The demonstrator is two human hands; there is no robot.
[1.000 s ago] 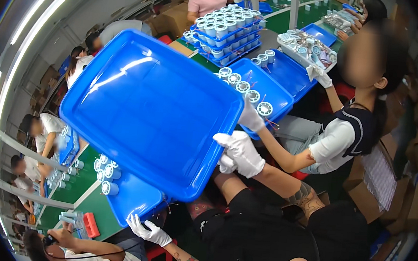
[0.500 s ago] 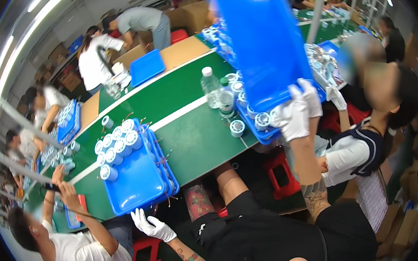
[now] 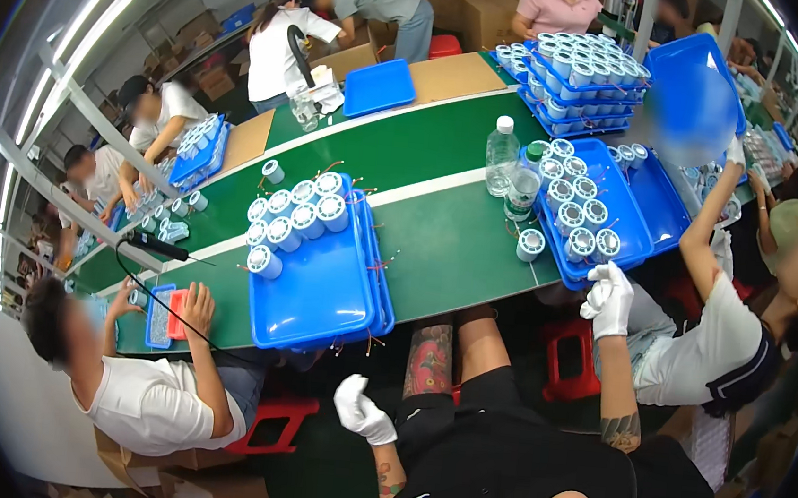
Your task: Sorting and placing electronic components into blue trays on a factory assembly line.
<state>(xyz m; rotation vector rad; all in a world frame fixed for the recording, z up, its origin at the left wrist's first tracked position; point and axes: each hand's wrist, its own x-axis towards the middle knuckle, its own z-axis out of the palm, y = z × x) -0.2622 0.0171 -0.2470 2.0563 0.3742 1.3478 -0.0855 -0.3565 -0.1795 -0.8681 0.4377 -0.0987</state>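
Observation:
My left hand (image 3: 365,411), in a white glove, hangs in front of the bench edge, below the left blue tray (image 3: 318,304). Its fingers are loosely bent and apart, with nothing in them. My right hand (image 3: 609,302), also gloved, is at the near corner of the right blue tray (image 3: 626,198). Its fingers are half curled and apart, holding nothing; whether they touch the tray I cannot tell. Light-blue cylindrical motors (image 3: 303,218) with wires fill the far part of the left tray. More motors (image 3: 570,214) line the left side of the right tray.
Two plastic bottles (image 3: 502,157) and a lone motor (image 3: 530,245) stand left of the right tray. Stacked full trays (image 3: 589,85) rise behind. At right a co-worker's gloved hand (image 3: 735,153) holds a raised blue tray (image 3: 694,80). Another person (image 3: 159,389) works at left, by a red stool (image 3: 279,426).
The large blue tray raised by my right hand has left it; a raised tray is now in the co-worker's hand farther right. My right hand has lowered, and my left fingers have curled. The view has shifted.

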